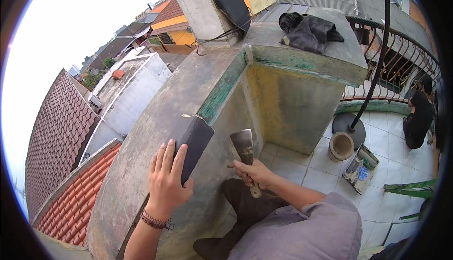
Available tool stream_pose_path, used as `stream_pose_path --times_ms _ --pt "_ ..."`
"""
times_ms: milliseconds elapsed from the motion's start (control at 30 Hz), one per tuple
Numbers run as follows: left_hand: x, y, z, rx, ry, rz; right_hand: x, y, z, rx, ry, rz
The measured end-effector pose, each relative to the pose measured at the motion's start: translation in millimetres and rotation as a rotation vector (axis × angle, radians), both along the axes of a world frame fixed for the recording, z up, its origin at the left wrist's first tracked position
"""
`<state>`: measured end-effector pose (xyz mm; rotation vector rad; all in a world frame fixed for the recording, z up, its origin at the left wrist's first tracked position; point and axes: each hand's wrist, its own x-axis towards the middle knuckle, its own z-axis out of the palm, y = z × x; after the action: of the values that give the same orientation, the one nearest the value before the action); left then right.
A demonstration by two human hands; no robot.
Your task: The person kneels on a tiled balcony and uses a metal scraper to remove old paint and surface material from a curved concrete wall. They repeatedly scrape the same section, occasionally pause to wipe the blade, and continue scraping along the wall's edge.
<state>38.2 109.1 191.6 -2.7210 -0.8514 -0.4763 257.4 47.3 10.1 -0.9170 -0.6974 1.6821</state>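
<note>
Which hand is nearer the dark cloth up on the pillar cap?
Right. The right hand, gripping a scraper, sits below the dark cloth; the left hand, on a dark sanding block, is farther left.

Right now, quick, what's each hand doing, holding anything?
Left hand: fingers laid flat over a dark sanding block on the wall top, holding it.
Right hand: closed around the handle of a scraper.

Left hand – braided dark-red cord bracelet just below it at the wrist; right hand – bare forearm, grey sleeve further up.
</note>
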Motion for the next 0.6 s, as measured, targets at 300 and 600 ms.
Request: stream_pose_path --times_ms 300,600 --pt "74.0 -29.0 -61.2 0.205 -0.094 -0.140 66.4 3.1 111.5 0.457 -0.213 -0.461" --pt "38.6 -18.0 -25.9 0.219 -0.275 0.085 209.4 101.3 248.5 0.638 -0.913 -1.244"
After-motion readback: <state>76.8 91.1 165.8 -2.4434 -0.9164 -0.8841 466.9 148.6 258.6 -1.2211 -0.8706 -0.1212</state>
